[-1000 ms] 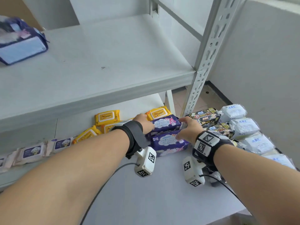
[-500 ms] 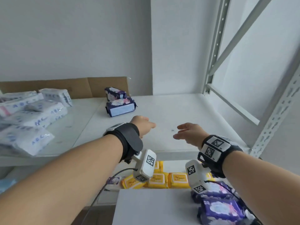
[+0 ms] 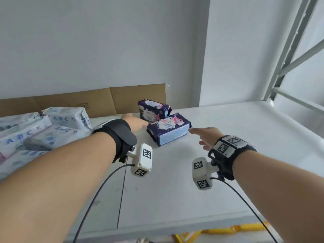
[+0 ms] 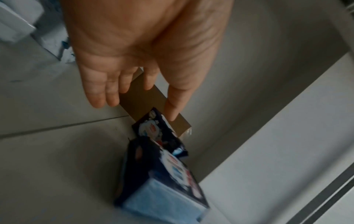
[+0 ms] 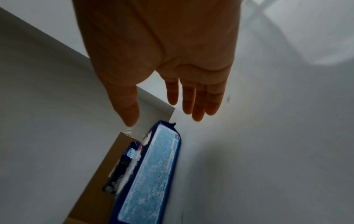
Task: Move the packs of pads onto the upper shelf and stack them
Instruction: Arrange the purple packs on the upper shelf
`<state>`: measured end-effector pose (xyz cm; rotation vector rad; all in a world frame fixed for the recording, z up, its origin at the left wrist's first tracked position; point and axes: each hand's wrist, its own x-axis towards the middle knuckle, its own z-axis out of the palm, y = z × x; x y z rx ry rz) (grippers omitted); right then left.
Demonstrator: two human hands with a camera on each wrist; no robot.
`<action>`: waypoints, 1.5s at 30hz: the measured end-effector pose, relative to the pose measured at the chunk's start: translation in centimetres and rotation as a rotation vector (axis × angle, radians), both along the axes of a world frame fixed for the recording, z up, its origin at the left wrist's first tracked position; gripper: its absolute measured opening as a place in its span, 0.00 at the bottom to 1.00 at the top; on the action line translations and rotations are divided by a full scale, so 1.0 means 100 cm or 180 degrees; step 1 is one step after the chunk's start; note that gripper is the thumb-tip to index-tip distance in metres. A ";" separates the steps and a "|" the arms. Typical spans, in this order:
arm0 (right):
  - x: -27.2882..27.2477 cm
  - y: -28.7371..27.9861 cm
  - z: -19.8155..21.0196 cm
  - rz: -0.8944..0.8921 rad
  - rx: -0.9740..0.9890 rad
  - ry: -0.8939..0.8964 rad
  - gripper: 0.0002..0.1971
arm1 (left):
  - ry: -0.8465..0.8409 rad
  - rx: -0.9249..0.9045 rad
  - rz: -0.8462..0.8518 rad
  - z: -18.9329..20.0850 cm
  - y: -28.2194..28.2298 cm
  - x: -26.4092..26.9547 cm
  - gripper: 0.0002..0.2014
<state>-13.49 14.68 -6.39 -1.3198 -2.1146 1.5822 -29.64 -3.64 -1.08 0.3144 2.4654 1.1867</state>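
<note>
Two dark purple packs of pads lie on the upper shelf (image 3: 236,155). The front pack (image 3: 169,128) lies flat, and the rear pack (image 3: 152,109) stands behind it against the cardboard. My left hand (image 3: 136,122) hovers just left of the front pack, fingers straight and empty. Just right of that pack my right hand (image 3: 201,135) is spread and holds nothing. The left wrist view shows the left hand (image 4: 134,106) open above both packs (image 4: 162,174). In the right wrist view the right hand (image 5: 164,119) is open beside the front pack (image 5: 151,174).
Several white ABC packs (image 3: 43,130) are piled on the shelf's left. A cardboard sheet (image 3: 87,102) leans on the back wall. The shelf's metal upright and braces (image 3: 289,50) rise at the right. Yellow packs (image 3: 228,230) show below the shelf's front edge.
My hands left the purple packs on the lower surface, rose empty, and now reach forward to either side of the front purple pack on the upper shelf. The view tilted up.
</note>
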 end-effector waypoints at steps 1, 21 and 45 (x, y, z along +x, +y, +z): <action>-0.013 0.001 -0.003 -0.0053 0.0058 -0.0074 0.24 | 0.0006 -0.0049 -0.0056 -0.003 0.000 -0.016 0.40; -0.103 0.047 -0.001 0.0561 0.0031 -0.1310 0.28 | 0.0661 -0.0250 -0.0996 -0.031 0.097 -0.155 0.59; -0.036 0.033 -0.013 0.1312 -0.0737 -0.0594 0.25 | 0.0377 -0.0350 -0.0887 -0.030 0.073 -0.103 0.38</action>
